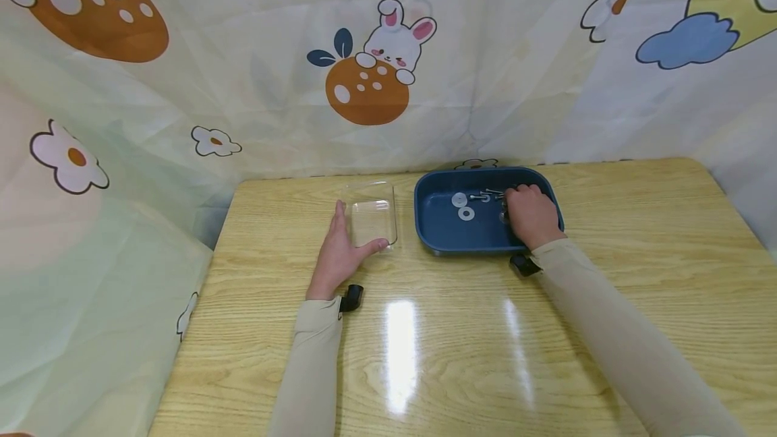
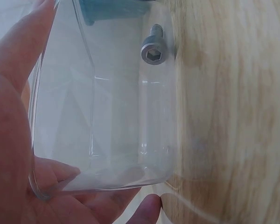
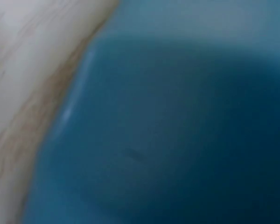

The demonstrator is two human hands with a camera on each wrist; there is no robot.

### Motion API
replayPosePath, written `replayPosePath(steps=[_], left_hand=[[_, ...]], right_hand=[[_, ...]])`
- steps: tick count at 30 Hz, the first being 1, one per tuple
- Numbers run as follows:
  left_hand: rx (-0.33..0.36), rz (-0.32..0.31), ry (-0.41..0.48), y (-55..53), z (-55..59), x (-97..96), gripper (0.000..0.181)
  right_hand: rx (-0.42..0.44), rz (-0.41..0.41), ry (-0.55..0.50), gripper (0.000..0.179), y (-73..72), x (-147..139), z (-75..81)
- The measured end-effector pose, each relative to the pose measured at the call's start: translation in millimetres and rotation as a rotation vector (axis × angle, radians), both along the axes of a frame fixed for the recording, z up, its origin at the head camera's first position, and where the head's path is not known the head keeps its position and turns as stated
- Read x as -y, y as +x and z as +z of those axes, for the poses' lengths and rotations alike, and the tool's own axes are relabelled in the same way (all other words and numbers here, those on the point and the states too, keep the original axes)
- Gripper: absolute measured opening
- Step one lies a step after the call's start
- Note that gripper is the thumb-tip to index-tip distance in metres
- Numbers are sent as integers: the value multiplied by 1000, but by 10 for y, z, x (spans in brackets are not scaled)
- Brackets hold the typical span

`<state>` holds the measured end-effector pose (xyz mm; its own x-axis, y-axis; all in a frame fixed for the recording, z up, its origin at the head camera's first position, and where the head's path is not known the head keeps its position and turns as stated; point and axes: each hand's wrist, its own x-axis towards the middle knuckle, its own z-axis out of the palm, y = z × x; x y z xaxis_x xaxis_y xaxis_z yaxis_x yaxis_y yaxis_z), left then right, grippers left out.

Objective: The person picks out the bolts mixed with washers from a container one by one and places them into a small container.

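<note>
My left hand (image 1: 340, 255) holds a clear plastic box (image 1: 371, 222) at its near left corner, thumb along the near side and fingers along the left side. Inside the box lies one hex-socket bolt (image 2: 154, 47), plain in the left wrist view. To the right stands a blue tray (image 1: 440, 229) with several metal bolts (image 1: 478, 197) and flat washers (image 1: 466, 213) in it. My right hand (image 1: 531, 214) reaches down into the tray's right part, knuckles up and fingers bent. Its fingertips are hidden, so I cannot tell whether they pinch a bolt.
Both containers stand near the back edge of the wooden table (image 1: 461, 329). Behind and to the left hangs a patterned cloth (image 1: 516, 73). The right wrist view shows mostly blurred blue tray wall (image 3: 130, 116).
</note>
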<state>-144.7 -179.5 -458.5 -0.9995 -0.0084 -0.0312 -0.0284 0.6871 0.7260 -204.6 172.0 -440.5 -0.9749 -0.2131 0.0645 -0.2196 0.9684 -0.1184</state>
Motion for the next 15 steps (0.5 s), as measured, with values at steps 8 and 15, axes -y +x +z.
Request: replayPosePath(steps=[8,15], left_hand=[[-11,-5,-4,-2,1,4,127],[-6,0,-8,-7,-5,3,127]], right_hand=[[7,-9,-19,15,14,-3,17],[-15,-15,-50,11,27,21,33]])
